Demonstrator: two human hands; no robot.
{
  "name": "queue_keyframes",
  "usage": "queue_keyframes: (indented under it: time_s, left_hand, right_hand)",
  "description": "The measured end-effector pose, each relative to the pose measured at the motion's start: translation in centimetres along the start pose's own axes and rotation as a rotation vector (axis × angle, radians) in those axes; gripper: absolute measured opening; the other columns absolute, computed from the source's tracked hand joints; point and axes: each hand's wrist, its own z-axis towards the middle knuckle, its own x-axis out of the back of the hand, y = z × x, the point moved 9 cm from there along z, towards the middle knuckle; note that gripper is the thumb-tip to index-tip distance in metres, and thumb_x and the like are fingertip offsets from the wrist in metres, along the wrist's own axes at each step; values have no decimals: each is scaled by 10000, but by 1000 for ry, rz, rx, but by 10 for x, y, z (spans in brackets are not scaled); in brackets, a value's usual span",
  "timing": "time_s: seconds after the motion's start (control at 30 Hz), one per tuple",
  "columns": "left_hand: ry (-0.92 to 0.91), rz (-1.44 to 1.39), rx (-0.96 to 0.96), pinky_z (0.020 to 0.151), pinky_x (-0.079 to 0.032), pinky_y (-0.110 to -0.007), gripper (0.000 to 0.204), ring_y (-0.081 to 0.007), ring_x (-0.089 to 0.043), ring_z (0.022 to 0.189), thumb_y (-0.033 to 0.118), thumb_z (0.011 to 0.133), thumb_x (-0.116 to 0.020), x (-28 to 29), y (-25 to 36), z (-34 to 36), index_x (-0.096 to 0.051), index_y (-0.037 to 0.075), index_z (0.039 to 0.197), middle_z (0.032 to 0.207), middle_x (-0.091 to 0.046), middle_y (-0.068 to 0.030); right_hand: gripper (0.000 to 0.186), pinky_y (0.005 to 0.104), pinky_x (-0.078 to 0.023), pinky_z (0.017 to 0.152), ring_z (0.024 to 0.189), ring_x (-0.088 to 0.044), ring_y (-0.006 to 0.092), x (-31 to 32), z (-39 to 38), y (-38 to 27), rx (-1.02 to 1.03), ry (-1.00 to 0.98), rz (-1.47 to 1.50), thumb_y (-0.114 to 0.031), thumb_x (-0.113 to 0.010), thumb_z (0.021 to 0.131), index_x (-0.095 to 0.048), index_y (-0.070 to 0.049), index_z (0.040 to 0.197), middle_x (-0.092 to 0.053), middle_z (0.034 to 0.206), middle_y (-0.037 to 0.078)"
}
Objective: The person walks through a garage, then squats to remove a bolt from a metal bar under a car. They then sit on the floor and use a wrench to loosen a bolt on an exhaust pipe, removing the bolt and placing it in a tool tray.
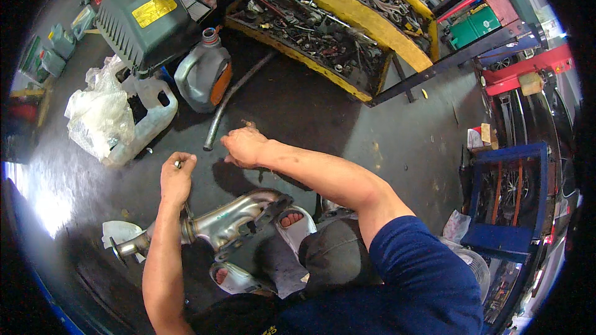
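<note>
My left hand (177, 177) is closed on a slim metal tool (178, 164), mostly hidden by the hand, above a shiny steel exhaust manifold (233, 217) lying near my sandalled feet. My right hand (243, 144) reaches forward over the floor, fingers apart and loosely bent, close to the lower end of a long metal bar (220, 111). A silver-grey oil jug (202, 84) with an orange label stands beyond it. A white cut plastic container (155, 118) with crumpled clear bags (96, 115) lies to the left.
A dark air-filter housing (139, 31) sits at upper left. A yellow-edged rack (366, 90) holds loose tools and hardware ahead of me. A blue frame (506, 236) and a red lift arm (521, 73) are at right. More plastic jugs (59, 40) stand at far left.
</note>
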Motion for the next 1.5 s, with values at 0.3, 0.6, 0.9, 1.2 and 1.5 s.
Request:
queue_keyframes:
  time_s: [0.3,0.6,0.9,1.2,1.5]
  left_hand:
    - [-5,12,-20,643,-413,-303,247,-111,-502,680,251,918,-727,-7,7,1,-707,8,953,719,-584,-3]
    - [-33,13,36,657,-446,-325,263,-141,-550,678,276,906,-734,-25,-4,1,-715,17,946,712,-615,-42]
    - [-74,58,13,658,-476,-339,268,-170,-589,667,266,900,-739,-56,8,-1,-722,8,969,719,-650,-74]
    - [-55,65,-152,738,-508,-334,273,-171,-637,754,233,956,-682,-79,8,6,-716,-5,1088,825,-699,-103]
    - [-155,312,-377,861,-509,-449,195,-417,-662,967,158,937,-677,-106,33,11,-698,15,1068,977,-692,-221]
  right_hand:
    - [262,528,-533,878,954,-699,427,5,-6,-4,31,19,-62,-257,-763,832,-729,2,846,-718,908,235]
    - [247,544,-523,879,924,-707,422,-5,-4,-3,25,-12,-64,-259,-752,826,-730,-14,825,-724,889,222]
    - [239,585,-495,890,823,-725,396,-11,0,-4,-2,-32,-106,-274,-754,814,-735,-36,812,-729,803,186]
    - [348,559,-514,892,915,-715,381,19,-28,-9,96,218,-91,-221,-739,842,-659,3,1096,-720,971,206]
    - [281,353,-544,737,802,-656,199,-2,-102,89,-390,359,863,-125,-683,914,-620,46,1129,-677,921,107]
